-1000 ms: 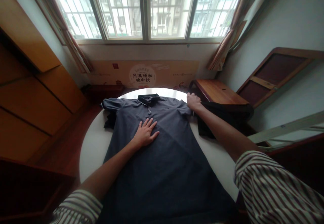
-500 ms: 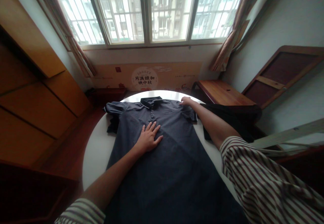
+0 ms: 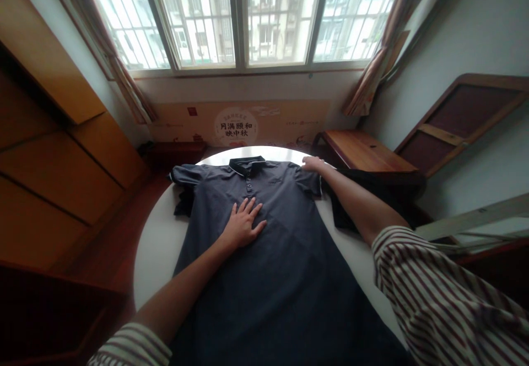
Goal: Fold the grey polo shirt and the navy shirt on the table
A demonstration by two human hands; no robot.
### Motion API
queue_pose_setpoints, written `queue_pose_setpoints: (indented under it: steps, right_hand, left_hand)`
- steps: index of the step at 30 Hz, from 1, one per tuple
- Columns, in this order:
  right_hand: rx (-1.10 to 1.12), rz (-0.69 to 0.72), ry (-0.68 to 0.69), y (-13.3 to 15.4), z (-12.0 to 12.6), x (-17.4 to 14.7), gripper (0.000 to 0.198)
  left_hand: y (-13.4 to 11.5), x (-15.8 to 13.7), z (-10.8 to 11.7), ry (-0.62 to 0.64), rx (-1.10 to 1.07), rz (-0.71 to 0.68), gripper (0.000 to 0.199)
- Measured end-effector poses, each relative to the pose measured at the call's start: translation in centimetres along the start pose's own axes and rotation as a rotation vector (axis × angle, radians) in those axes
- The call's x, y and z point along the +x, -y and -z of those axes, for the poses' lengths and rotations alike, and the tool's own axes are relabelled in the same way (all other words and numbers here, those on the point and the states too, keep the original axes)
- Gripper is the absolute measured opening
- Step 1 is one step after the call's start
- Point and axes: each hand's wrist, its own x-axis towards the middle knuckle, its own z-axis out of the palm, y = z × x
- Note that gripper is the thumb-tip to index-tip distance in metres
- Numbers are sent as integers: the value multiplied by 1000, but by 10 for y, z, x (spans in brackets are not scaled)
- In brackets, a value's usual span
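A dark grey-blue polo shirt [image 3: 264, 256] lies spread front side up, its collar [image 3: 247, 163] at the far end and its hem toward me. My left hand [image 3: 243, 225] rests flat on the chest below the buttons, fingers spread. At the top of the right-side sleeve [image 3: 309, 181], my right hand [image 3: 313, 163] has its fingers closed on the fabric, though the fingertips are small and partly hidden. The left-side sleeve [image 3: 185, 175] lies stretched outward over some dark cloth [image 3: 184, 203].
Under the shirt is a round white table [image 3: 155, 256]. Black cloth [image 3: 351, 211] lies at its right side, partly behind my right forearm. Beyond stand a wooden bench [image 3: 367, 151] and a leaning framed panel [image 3: 463, 118]. Wooden cabinets [image 3: 53, 178] line the left.
My right hand has shifted slightly outward to the right along the shoulder and sleeve. My left hand stays in place on the chest of the polo shirt.
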Motion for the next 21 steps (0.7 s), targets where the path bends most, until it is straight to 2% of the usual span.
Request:
queue_pose_setpoints:
  steps: [3,6,9,14,21]
  right_hand:
    - [-1,-6,76,-13,9,-2,53]
    - [11,15,124,-16,16,-6,38]
    - [25,36,93,-12,22,-10,26]
    - [33,25,38,-9,35,-19,39]
    - [-112,-6,-5,-12,39,-35,39]
  left_hand:
    - [0,0,-1,-7,1,2,65]
    - [0,0,0,-1,-4,3,65]
    - [0,0,1,-3,-10,3,64]
    - [0,0,0,-12,-10,-5,65]
    - [0,1,-1,-3,-22,4,64]
